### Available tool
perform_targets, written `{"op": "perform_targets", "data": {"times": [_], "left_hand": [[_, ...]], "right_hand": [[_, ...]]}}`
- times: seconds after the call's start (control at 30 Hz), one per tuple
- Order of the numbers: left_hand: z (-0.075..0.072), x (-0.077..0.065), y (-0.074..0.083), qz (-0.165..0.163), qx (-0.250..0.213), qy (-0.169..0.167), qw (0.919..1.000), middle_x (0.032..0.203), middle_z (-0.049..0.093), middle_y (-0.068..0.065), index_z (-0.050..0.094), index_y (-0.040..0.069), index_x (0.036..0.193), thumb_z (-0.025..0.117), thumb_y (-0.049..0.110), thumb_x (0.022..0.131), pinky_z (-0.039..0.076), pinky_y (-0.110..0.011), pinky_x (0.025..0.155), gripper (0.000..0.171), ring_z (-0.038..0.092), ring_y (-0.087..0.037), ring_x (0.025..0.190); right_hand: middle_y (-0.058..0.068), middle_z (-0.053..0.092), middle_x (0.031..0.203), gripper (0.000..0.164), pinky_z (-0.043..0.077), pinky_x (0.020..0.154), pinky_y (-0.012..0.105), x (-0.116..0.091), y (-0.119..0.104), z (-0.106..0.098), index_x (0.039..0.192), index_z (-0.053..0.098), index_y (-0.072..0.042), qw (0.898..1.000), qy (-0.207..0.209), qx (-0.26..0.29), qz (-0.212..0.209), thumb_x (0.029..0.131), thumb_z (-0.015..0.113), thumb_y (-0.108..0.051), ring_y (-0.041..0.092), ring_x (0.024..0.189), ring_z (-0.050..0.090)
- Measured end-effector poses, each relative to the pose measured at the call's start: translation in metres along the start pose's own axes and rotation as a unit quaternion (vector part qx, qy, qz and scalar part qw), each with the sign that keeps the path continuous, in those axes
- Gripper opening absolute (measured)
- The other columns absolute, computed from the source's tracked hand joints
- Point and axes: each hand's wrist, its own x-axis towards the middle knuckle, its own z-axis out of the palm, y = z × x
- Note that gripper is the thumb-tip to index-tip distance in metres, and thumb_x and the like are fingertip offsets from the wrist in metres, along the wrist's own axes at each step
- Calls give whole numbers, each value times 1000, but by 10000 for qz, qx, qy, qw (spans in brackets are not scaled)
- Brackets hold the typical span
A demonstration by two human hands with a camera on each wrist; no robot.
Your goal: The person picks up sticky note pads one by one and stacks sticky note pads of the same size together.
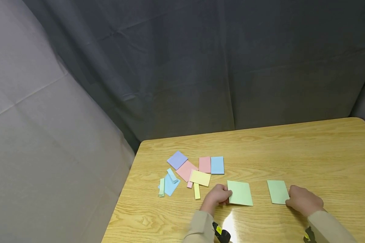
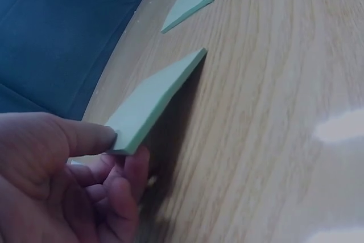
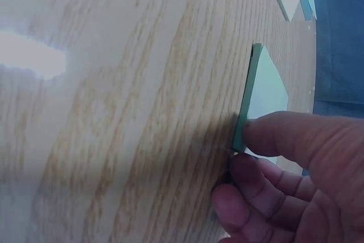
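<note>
My left hand [image 1: 218, 195] pinches the near-left edge of a larger pale green sticky note pad [image 1: 240, 193], thumb on top and fingers beneath. In the left wrist view that pad [image 2: 153, 101] tilts, its held edge raised over the wood with a shadow under it. To the right, my right hand [image 1: 305, 200] pinches the right edge of a smaller pale green sticky note pad [image 1: 278, 192]. The right wrist view shows the thumb on this pad's top face [image 3: 267, 89] and curled fingers at its edge. A gap of bare wood separates the two green pads.
Left of my hands lies a loose group of pads: purple [image 1: 177, 160], pink [image 1: 187, 170], smaller pink [image 1: 204, 164], blue [image 1: 217, 165], yellow [image 1: 200, 178] and light blue [image 1: 171, 186]. Narrow strips, yellow [image 1: 196, 191] and green [image 1: 162, 187], lie among them. Dark curtains [image 1: 182, 67] hang behind the table [image 1: 307, 152].
</note>
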Motion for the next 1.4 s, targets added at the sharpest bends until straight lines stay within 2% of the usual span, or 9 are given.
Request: {"op": "perform_targets", "data": {"times": [0.13,0.23,0.37,0.5,0.73,0.97,1.07,1.27,1.4], "left_hand": [[1,-1,-1,135,432,172,9988,44,44,0,37,12,54,58,8,87,27,-19,38,39,32,-8,36],[2,-2,-1,230,915,428,9946,42,42,1,38,12,52,63,9,83,28,-19,39,40,34,-9,37],[3,-4,1,361,1722,849,9807,42,39,4,40,12,50,70,13,78,29,-20,40,40,35,-9,39],[5,-4,2,463,2254,1152,9663,45,35,6,41,12,50,72,17,75,28,-21,42,40,33,-10,42],[8,-6,3,528,2509,1387,9566,42,25,8,35,14,46,71,18,74,22,-22,39,46,26,-9,40],[8,-10,9,481,3056,1561,9380,39,16,9,28,16,43,71,19,73,15,-21,37,53,18,-8,39],[7,-11,11,437,3200,1595,9329,39,13,9,26,16,41,71,19,72,14,-21,37,54,15,-8,39],[2,-11,12,368,3213,1587,9329,38,17,9,30,15,39,71,21,75,17,-20,37,55,17,-7,38],[-2,-8,9,316,3169,1543,9353,38,15,9,29,15,40,70,21,77,14,-20,37,56,13,-7,37]], "right_hand": [[1,35,59,19,27,53,34,0,0,0,64,39,-9,10000,-4,-10,3,72,56,-8,16,54,35],[1,35,59,19,27,53,34,0,0,0,65,40,-8,10000,-23,-9,21,73,57,-8,16,55,35],[1,35,60,19,27,53,33,-1,-1,-1,66,39,-8,10000,-44,9,34,73,56,-8,16,55,35],[1,34,59,19,27,53,33,-1,-1,-1,65,39,-9,10000,-49,8,45,73,56,-8,16,55,34],[1,34,59,20,26,53,33,-2,-1,-1,65,38,-9,10000,-48,28,73,73,56,-8,16,54,34],[1,34,59,20,26,54,34,-2,-2,-2,65,38,-9,10000,-42,51,62,73,56,-8,16,55,34],[0,33,59,21,25,54,33,-3,-2,-2,64,37,-10,10000,-34,73,59,73,56,-8,15,54,33],[-1,32,58,22,25,52,33,-3,-2,-2,63,37,-10,9999,-11,105,17,73,56,-8,15,53,32],[-1,31,58,23,25,53,33,-3,-2,-2,63,36,-11,9999,-10,97,36,74,56,-8,15,54,32]]}}
